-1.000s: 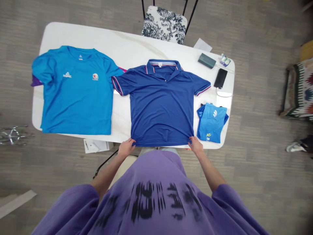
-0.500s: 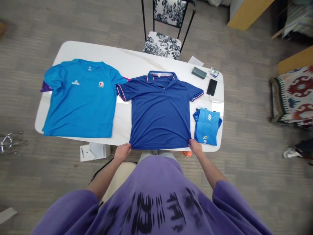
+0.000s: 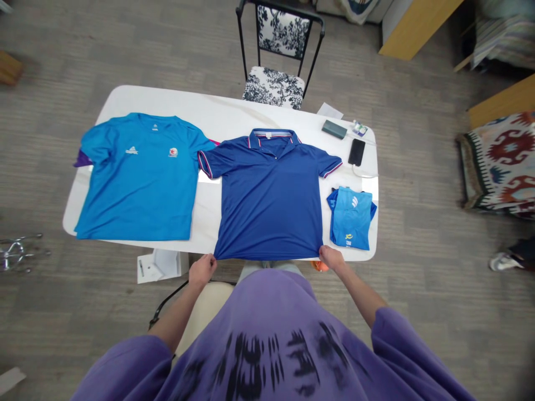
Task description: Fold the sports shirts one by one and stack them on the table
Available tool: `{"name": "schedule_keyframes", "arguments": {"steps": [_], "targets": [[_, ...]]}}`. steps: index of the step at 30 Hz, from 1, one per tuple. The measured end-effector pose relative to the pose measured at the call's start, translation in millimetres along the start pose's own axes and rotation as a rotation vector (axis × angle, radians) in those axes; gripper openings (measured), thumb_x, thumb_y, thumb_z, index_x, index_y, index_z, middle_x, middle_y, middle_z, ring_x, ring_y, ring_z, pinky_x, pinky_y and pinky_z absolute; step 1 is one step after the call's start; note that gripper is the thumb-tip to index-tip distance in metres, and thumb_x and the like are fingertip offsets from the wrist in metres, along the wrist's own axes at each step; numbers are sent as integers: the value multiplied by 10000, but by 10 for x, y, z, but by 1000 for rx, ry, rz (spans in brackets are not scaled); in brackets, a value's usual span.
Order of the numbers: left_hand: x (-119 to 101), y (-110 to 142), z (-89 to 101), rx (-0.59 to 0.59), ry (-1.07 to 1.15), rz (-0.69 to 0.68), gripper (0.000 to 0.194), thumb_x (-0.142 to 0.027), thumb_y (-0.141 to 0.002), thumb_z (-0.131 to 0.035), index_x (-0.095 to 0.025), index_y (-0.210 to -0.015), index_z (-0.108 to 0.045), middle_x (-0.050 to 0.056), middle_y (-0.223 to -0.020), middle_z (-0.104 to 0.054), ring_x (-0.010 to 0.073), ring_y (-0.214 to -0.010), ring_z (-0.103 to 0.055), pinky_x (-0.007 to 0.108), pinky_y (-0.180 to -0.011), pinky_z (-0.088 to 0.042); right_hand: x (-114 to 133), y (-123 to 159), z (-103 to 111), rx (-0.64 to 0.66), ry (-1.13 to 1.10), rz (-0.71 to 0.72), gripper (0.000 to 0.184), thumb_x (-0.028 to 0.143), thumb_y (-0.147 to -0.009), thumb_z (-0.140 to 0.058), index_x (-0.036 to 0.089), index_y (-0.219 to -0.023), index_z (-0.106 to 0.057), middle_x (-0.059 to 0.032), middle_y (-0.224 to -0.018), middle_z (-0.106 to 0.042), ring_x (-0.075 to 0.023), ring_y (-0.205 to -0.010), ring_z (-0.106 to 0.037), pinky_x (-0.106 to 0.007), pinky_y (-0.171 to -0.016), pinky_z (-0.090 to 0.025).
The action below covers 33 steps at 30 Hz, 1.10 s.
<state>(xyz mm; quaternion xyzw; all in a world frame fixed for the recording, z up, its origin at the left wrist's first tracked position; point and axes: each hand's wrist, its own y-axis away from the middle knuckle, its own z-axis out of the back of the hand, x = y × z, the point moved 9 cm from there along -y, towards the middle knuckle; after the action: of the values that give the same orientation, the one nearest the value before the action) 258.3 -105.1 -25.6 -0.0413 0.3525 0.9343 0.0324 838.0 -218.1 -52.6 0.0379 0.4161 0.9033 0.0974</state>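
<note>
A dark blue polo shirt [image 3: 270, 200] with red and white trim lies flat, front up, in the middle of the white table [image 3: 209, 108]. My left hand [image 3: 202, 269] pinches its lower left hem corner at the table's near edge. My right hand [image 3: 331, 257] pinches the lower right hem corner. The hem is stretched taut between both hands and hangs slightly over the edge.
A light blue T-shirt [image 3: 140, 175] lies spread to the left. A folded light blue shirt [image 3: 351, 217] sits at the right. A phone [image 3: 356, 151] and a dark case [image 3: 334, 129] lie at the far right. A patterned chair [image 3: 273, 83] stands behind the table; a white box [image 3: 157, 265] lies on the floor.
Both hands have pulled the polo's hem toward me, past the table edge, and spread a little wider. The view has drawn back, so the table looks smaller.
</note>
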Motion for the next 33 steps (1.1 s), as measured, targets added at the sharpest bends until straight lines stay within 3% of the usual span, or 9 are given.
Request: {"name": "schedule_keyframes", "arguments": {"steps": [5, 9, 12, 15, 18, 23, 26, 29, 33], "targets": [[80, 83, -95, 32, 67, 125, 185, -393, -989, -555, -287, -1045, -696, 58, -1157, -735, 255, -1050, -720, 312, -839, -523, 89, 38, -23, 33, 14, 10, 224, 233, -1012, -549, 219, -1146, -729, -119, -1187, -761, -258, -1061, -753, -312, -852, -525], [145, 62, -226, 20, 105, 177, 234, -421, -1014, -516, -282, -1065, -698, 70, -1228, -732, 253, -1080, -717, 311, -829, -519, 140, -35, 53, 83, 23, 20, 167, 243, -902, -695, 217, -1050, -767, -118, -1082, -788, -270, -1031, -764, -306, -826, -535], [132, -7, -292, 45, 143, 203, 274, -474, -1004, -534, -267, -1068, -702, 77, -1244, -737, 260, -1089, -715, 312, -821, -506, 215, -174, 236, 73, 24, 41, 166, 287, -920, -679, 217, -1033, -780, -122, -1065, -792, -274, -1024, -764, -310, -817, -537], [44, -137, -144, 16, 184, 202, 322, -518, -1005, -522, -261, -1074, -704, 71, -1201, -756, 261, -1073, -715, 313, -803, -490, 386, -349, 552, -7, 5, 73, 253, 317, -1014, -558, 221, -1139, -757, -121, -1172, -779, -250, -1088, -744, -296, -843, -522], [-57, -370, 279, -87, 216, 150, 332, -513, -1022, -492, -267, -1085, -707, 57, -1182, -766, 250, -1066, -708, 314, -822, -483, 657, -491, 896, -102, -54, 85, 262, 327, -1043, -523, 228, -1136, -747, -96, -1168, -779, -224, -1070, -735, -271, -830, -501], [16, -1135, 1342, -272, 278, 20, 303, -479, -1021, -532, -247, -1103, -709, 59, -1172, -771, 226, -1004, -696, 302, -849, -472, 1427, -610, 1151, -118, -160, 73, 224, 344, -1036, -562, 254, -1089, -760, -67, -1118, -787, -208, -1015, -727, -252, -795, -479], [201, -1872, 2062, -359, 365, -55, 333, -498, -1021, -562, -220, -1146, -696, 73, -1162, -772, 208, -955, -688, 290, -847, -462, 2120, -643, 1121, -104, -219, 66, 231, 375, -1043, -563, 262, -1113, -753, -63, -1124, -782, -209, -1019, -721, -254, -802, -483], [388, -2733, 2691, -388, 474, -80, 385, -499, -1019, -595, -183, -1226, -666, 98, -1203, -763, 207, -1036, -681, 292, -901, -457, 2905, -645, 1023, -92, -268, 49, 220, 369, -1044, -566, 257, -1115, -741, -59, -1133, -776, -206, -1028, -718, -251, -802, -481], [544, -3749, 3159, -318, 518, -33, 464, -547, -995, -642, -154, -1241, -655, 129, -1238, -752, 254, -1173, -644, 359, -992, -445, 3877, -563, 848, -75, -356, -15, 198, 366, -1041, -571, 256, -1083, -730, -44, -1107, -779, -196, -1006, -721, -243, -785, -470]]}}
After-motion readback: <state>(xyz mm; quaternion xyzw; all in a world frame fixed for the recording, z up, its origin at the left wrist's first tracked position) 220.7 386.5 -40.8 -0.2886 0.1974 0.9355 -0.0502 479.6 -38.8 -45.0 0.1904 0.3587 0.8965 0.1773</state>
